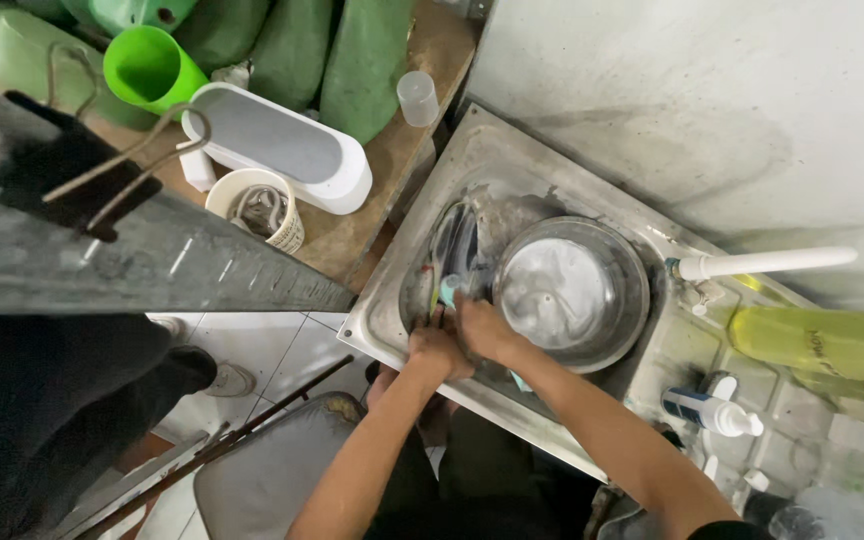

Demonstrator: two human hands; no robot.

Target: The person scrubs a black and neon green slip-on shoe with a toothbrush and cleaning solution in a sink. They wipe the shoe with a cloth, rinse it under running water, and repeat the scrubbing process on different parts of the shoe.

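Washing-up is mid-scrub: both hands, left (436, 350) and right (485, 328), work in the sink (392, 300) beside a steel bowl (572, 292); fingers curl around something small, unclear. Next comes rinsing.

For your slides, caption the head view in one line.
Both hands, left hand and right hand, work in a steel sink beside a foamy metal bowl.

Around the steel sink (392, 300) you have one large metal bowl (572, 290) inside it and your two hands, left (435, 352) and right (484, 328), at its near edge. Right of the sink stand one yellow bottle (817, 342) and one white pump bottle (714, 410); left of it sit one green cup (149, 66), one patterned cup (260, 208) and one small clear cup (417, 98).
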